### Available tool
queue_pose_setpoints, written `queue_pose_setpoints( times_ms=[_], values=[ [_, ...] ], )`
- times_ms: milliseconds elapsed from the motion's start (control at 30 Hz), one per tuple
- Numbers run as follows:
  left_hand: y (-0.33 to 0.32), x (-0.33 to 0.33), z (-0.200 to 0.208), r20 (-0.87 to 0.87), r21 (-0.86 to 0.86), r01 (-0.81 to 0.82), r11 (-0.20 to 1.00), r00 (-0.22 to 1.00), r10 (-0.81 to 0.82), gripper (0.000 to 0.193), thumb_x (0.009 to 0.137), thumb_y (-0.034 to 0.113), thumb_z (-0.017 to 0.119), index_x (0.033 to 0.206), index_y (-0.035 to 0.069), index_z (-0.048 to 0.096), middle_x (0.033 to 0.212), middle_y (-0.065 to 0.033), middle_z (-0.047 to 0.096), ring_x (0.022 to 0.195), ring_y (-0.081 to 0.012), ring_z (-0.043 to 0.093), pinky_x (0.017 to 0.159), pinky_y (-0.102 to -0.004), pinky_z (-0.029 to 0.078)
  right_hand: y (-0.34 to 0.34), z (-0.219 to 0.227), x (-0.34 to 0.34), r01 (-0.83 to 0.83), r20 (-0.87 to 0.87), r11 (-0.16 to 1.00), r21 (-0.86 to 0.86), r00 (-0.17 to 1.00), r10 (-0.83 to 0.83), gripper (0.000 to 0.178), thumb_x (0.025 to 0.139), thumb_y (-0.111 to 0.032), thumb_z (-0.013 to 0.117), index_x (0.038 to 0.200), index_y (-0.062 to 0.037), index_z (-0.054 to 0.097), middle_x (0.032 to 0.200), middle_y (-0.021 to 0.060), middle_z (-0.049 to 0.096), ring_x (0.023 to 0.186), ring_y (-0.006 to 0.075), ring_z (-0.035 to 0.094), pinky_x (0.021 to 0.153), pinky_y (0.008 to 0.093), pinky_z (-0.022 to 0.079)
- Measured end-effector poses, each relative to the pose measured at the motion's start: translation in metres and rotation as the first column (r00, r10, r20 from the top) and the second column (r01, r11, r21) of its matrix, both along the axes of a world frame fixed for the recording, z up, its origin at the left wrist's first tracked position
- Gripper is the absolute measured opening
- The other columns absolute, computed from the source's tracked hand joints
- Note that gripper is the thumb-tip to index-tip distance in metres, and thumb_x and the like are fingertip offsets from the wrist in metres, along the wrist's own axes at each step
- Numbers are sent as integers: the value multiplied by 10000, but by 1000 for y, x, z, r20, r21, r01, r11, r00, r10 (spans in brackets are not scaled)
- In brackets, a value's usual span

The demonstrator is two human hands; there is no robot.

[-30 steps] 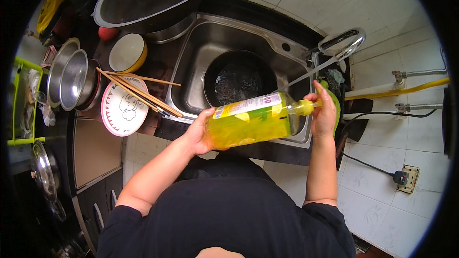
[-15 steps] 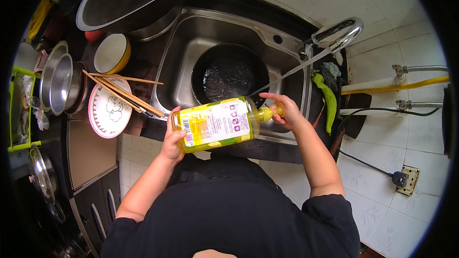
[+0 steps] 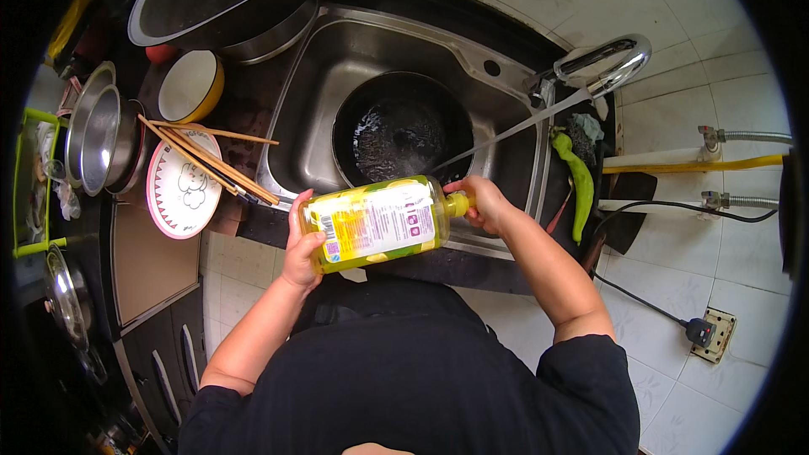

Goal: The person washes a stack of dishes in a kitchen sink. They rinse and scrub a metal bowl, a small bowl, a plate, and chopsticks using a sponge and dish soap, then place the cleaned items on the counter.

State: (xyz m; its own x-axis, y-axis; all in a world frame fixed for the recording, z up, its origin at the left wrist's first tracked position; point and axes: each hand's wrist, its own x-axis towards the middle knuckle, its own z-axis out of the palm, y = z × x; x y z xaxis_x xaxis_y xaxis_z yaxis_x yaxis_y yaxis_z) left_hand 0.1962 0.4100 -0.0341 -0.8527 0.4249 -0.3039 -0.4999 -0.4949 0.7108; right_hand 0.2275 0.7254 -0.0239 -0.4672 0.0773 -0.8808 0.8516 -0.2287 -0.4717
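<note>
Left hand (image 3: 301,254): fingers clasping bottle (image 3: 379,223) near base. Right hand (image 3: 489,207): fingers pinching pump (image 3: 457,204) (largely covered). Firm base support advised.

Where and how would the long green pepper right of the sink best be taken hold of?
Probably by the middle of the green pepper, from above, with the right hand closing across its narrow width: it lies lengthwise beside the sink, its upper side exposed. That hand is at the neck end of the yellow bottle and would need freeing first.
</note>
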Motion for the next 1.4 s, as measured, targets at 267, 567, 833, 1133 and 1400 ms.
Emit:
queue_pose_setpoints(
  times_ms=[267,567,833,1133,1400],
  values=[
    [-1,-8,7,-34,-52,9,999,999,-10,764,643,202,610,1317,72,275,1167,-117,460,1096,-237,473,955,-354,383,20,36,2,13,-122,995,-101,992,-25,396,881,-287,292,1120,-52,504,463,-9,354,361,71,207,356,208,173],
    [-5,-4,6,-17,-8,-26,1000,1000,26,718,666,162,568,1315,69,278,1178,-113,436,1110,-231,443,973,-351,349,11,25,8,9,-93,999,-45,996,-13,410,865,-281,271,1096,-43,510,435,-5,323,355,98,212,365,243,174],
    [8,7,12,-48,22,-35,999,998,36,720,666,135,548,1320,65,255,1171,-124,430,1102,-234,444,968,-348,349,9,4,5,-60,-4,998,-33,998,60,426,849,-306,284,1058,-45,547,451,-8,341,359,97,245,375,240,190],
    [-6,-7,0,-92,-33,-38,999,995,35,713,675,190,565,1314,62,278,1180,-137,454,1102,-252,472,962,-364,376,20,35,-6,-43,-86,998,-40,995,39,398,888,-275,284,1108,-48,526,433,-25,348,339,69,247,356,211,188],
    [5,0,7,-60,18,-86,996,994,87,718,675,168,544,1319,65,245,1183,-141,446,1112,-255,454,969,-369,351,18,29,-9,4,-117,999,-51,993,-10,400,881,-287,289,1109,-48,515,429,-28,329,350,75,223,364,222,183]
  ],
)
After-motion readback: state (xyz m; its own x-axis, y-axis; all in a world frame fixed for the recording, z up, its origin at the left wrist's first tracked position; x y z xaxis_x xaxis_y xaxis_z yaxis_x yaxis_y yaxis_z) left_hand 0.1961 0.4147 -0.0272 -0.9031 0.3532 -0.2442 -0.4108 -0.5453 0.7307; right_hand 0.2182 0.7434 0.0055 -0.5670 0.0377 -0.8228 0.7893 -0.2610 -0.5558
